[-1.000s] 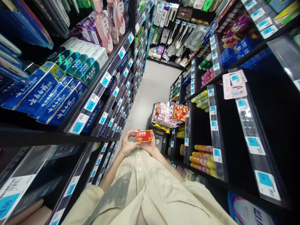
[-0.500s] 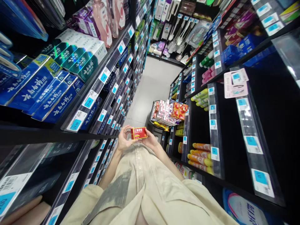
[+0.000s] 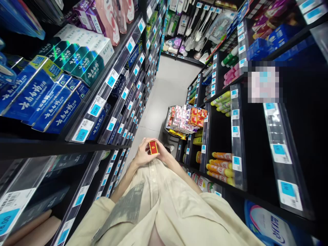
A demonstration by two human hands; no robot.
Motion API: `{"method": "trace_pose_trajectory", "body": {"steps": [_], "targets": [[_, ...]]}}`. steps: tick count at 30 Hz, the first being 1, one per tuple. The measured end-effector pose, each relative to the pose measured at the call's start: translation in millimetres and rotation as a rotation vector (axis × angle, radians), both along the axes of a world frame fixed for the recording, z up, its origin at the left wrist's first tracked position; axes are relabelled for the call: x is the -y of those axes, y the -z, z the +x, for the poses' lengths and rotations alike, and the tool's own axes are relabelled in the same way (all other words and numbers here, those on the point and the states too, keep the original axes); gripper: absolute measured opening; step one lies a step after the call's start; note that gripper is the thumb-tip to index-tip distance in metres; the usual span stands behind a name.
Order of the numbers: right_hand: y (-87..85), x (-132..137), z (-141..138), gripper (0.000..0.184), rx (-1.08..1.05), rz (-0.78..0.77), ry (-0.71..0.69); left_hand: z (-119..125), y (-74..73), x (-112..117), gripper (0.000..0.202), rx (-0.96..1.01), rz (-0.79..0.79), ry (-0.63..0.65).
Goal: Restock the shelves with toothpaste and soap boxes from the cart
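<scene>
A small red soap box (image 3: pixel 153 147) with yellow edges is held in front of my waist, its narrow end turned up to the camera. My left hand (image 3: pixel 141 153) grips it from the left, with fingers and thumb around the side. On the other side, my right hand (image 3: pixel 164 152) also closes on the box; part of its fingers is hidden behind it. Just ahead and to the right stands a dark cart or basket (image 3: pixel 166 129), piled with red boxes (image 3: pixel 196 117) and pink-and-white packs (image 3: pixel 182 118).
On the left, a shelf carries blue toothpaste boxes (image 3: pixel 38 92) and green-and-white boxes (image 3: pixel 88 65). The right shelf holds orange-and-yellow bottles (image 3: pixel 219 167) and yellow-green bottles (image 3: pixel 221 102). A tiled floor aisle (image 3: pixel 169 82) runs ahead to racks of hanging brushes (image 3: pixel 200 32).
The soap box has been turned in my hands: its wide printed face showed before, and its narrow end shows now. My hands have come closer together. The view has shifted slightly.
</scene>
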State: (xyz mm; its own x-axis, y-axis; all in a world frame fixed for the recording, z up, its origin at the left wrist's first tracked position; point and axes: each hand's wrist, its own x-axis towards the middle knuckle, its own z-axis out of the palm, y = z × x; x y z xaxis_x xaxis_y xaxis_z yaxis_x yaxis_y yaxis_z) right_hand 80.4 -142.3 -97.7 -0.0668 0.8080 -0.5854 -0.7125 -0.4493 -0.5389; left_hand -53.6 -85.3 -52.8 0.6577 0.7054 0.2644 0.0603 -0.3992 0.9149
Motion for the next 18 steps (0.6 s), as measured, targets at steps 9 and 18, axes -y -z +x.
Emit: {"method": "trace_pose_trajectory", "body": {"steps": [9,18], "targets": [[20.8,16.1,16.2,0.042,0.205,-0.019,-0.002,11.6,2.5,-5.7,0.061,-0.02,0.024,0.099],[17.7,15.8,19.7,0.038,0.185,-0.142,0.015,9.7,-4.6,-10.4,0.051,0.012,0.065,0.147]]}}
